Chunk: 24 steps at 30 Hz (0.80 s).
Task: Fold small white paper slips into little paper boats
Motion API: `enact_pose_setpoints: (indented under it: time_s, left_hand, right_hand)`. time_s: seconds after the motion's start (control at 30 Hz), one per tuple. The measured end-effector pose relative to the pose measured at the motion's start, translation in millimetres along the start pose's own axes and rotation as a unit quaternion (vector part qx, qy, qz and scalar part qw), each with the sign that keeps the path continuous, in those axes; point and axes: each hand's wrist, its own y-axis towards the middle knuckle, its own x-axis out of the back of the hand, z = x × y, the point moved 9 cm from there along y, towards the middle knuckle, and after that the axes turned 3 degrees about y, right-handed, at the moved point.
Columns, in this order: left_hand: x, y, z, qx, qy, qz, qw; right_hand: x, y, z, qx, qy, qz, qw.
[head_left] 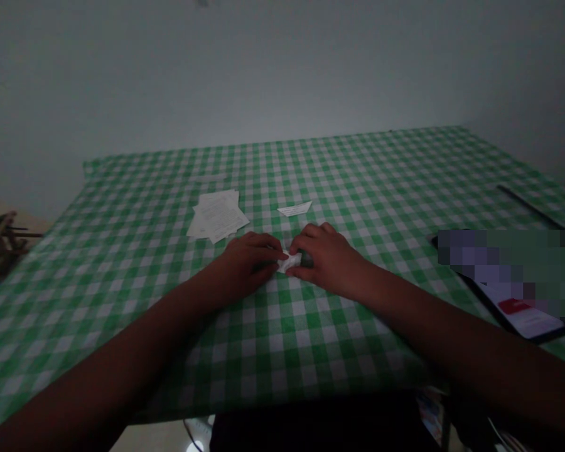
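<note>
Between my two hands, just above or on the checked tablecloth, is a small piece of white paper. My left hand pinches it from the left with thumb and fingertips. From the other side my right hand grips it, thumb low and fingers curled over the top. The fingers cover much of the paper, so its full shape is hidden. Just beyond the hands lies a flat folded paper piece with printed lines. A loose stack of printed paper sheets rests beyond my left hand.
A green and white checked tablecloth covers the table, which meets a plain wall at the back. On the right lies a tablet with a partly blurred screen. A thin dark stick-like object lies behind it.
</note>
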Motion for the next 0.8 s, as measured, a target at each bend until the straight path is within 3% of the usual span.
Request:
enact_pose_setpoints:
  time_s: [0.17, 0.33, 0.6, 0.8]
  left_hand:
    - [-7.2, -0.6, 5.2, 0.054, 0.072, 0.028, 0.996]
    - [-7.2, -2.2, -1.4, 0.059, 0.087, 0.025, 0.994]
    - [-9.5, -0.7, 0.9, 0.085, 0.087, -0.004, 0.993]
    - [-10.4, -0.9, 2.5, 0.086, 0.087, -0.007, 0.993]
  right_hand:
    - [2.7, 0.0, -3.4, 0.025, 0.038, 0.035, 0.998]
    - [5.1, -0.6, -7.9, 0.029, 0.074, 0.054, 0.995]
    - [2.4, 1.2, -7.4, 0.01, 0.053, 0.001, 0.999]
    - [4.4, 0.7, -5.3, 0.028, 0.071, 0.053, 0.996]
